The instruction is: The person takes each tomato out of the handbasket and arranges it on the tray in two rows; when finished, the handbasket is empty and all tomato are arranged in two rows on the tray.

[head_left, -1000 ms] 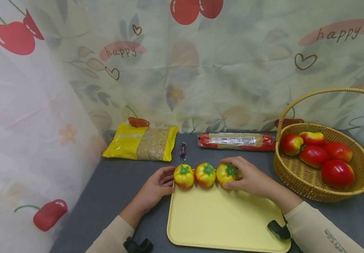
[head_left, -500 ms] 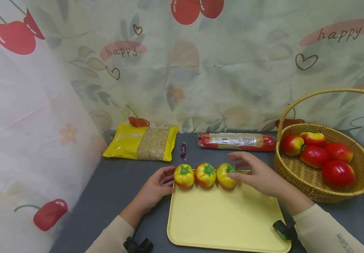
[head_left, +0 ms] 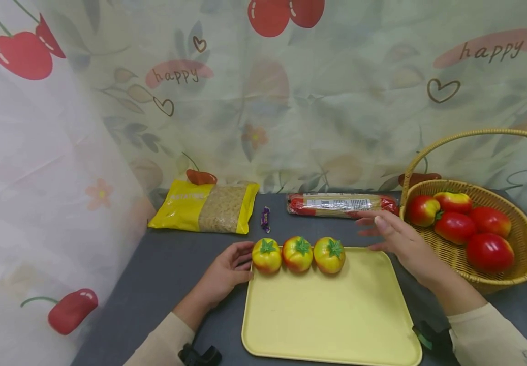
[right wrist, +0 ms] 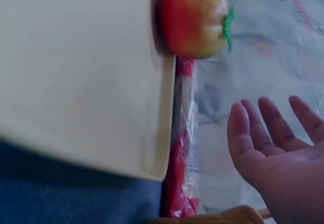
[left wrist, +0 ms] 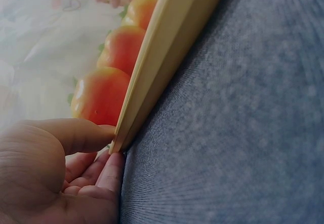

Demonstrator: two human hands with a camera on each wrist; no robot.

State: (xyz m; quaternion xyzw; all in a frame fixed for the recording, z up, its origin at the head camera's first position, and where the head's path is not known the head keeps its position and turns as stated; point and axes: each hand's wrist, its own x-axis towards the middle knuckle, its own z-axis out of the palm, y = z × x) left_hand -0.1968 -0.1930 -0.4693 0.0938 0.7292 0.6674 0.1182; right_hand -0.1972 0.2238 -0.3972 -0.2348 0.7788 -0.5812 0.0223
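Observation:
Three yellow-red tomatoes with green star-shaped tops line the far edge of a pale yellow tray, from its left corner to past the middle. My left hand is at that far left corner, beside the leftmost tomato. In the left wrist view its thumb and fingers pinch the tray corner. My right hand is in the air over the tray's far right corner, near the basket, holding nothing. The right wrist view shows its fingers spread and slightly bent, apart from the nearest tomato.
A handled wicker basket with several red and yellow-red fruits stands at the right. Behind the tray lie a yellow bag, a small purple-wrapped candy and a red-ended noodle pack. A printed curtain hangs behind.
My right hand has let go of the rightmost tomato and moved right toward the basket. The tomato stays in the row. My left hand keeps its place at the tray corner.

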